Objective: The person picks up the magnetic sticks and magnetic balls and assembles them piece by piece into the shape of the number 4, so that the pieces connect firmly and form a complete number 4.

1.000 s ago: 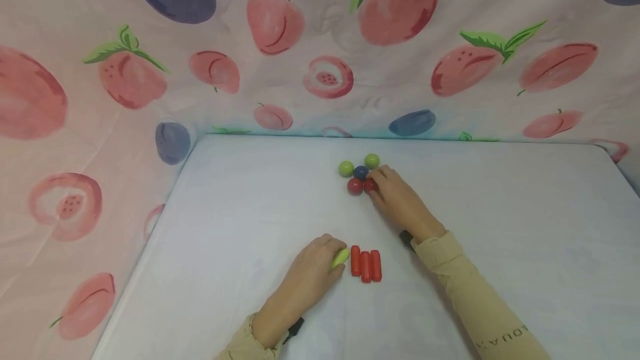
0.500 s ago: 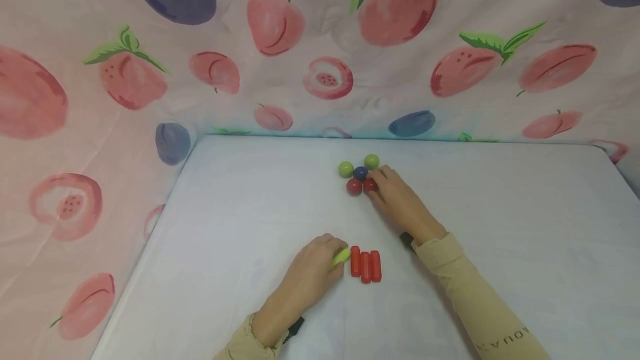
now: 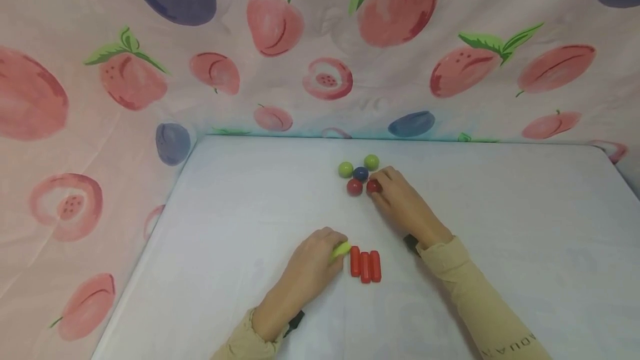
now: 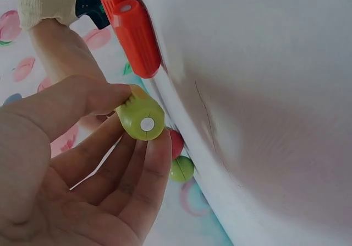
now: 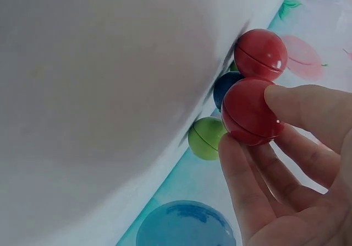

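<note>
My left hand (image 3: 311,261) pinches a yellow-green ribbed stick (image 4: 142,116) between thumb and fingers, its round end with a white dot facing the left wrist camera. Just right of it, several red sticks (image 3: 365,266) lie side by side on the white table. Farther back, my right hand (image 3: 404,203) pinches a shiny red ball (image 5: 250,111), thumb on one side and fingertips on the other. Close to that ball sit a second red ball (image 3: 354,186), a dark blue ball (image 3: 360,173) and two green balls, one at left (image 3: 345,169) and one at right (image 3: 371,161).
The white table (image 3: 240,210) runs back to a fruit-printed cloth (image 3: 325,21) that hangs behind it and along the left side. A dark strap (image 3: 411,243) shows at the right wrist.
My right hand has drawn the red ball slightly right, away from the other red one. My left hand has shifted a little forward with the yellow-green stick.
</note>
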The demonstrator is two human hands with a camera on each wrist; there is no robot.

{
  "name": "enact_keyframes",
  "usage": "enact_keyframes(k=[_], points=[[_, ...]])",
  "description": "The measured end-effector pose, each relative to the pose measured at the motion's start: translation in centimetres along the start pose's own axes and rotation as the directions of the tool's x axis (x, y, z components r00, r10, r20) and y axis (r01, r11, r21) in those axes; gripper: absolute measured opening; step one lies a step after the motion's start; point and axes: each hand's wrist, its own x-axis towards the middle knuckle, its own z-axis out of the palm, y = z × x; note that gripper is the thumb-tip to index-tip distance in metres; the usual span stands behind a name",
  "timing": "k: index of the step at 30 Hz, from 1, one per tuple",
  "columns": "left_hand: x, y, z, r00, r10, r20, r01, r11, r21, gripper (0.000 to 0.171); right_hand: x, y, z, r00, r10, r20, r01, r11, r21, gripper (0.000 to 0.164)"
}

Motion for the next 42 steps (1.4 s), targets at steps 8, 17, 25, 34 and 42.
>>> enact_keyframes(k=[8, 17, 25, 34, 42], points=[[0.5, -0.1, -0.2, 0.999, 0.019, -0.026, -0.018, 1.0, 0.018, 0.032, -0.4, 0.0, -0.5, 1.0, -0.006, -0.01, 0.006, 1.0, 0.013, 0.032], [1.0, -0.4, -0.7, 0.998, 0.04, -0.051, -0.038, 0.999, 0.035, 0.031, -1.3, 0.1, -0.5, 0.998, -0.034, -0.05, 0.035, 0.999, 0.021, 0.032], [1.3, -0.3, -0.8, 0.997, 0.043, -0.057, -0.042, 0.999, 0.034, 0.033, -2.1, 0.1, -0.5, 0.99, -0.106, -0.097, 0.108, 0.994, 0.009, 0.027], [1.8, -0.2, -0.8, 0.993, 0.081, -0.082, -0.077, 0.996, 0.045, 0.036, -3.3, -0.1, -0.8, 0.987, -0.109, -0.115, 0.112, 0.994, 0.014, 0.033], [2.6, -0.1, -0.8, 0.989, 0.113, -0.096, -0.108, 0.993, 0.054, 0.035, -4.1, -0.2, -1.0, 0.983, -0.132, -0.127, 0.135, 0.991, 0.009, 0.039]])
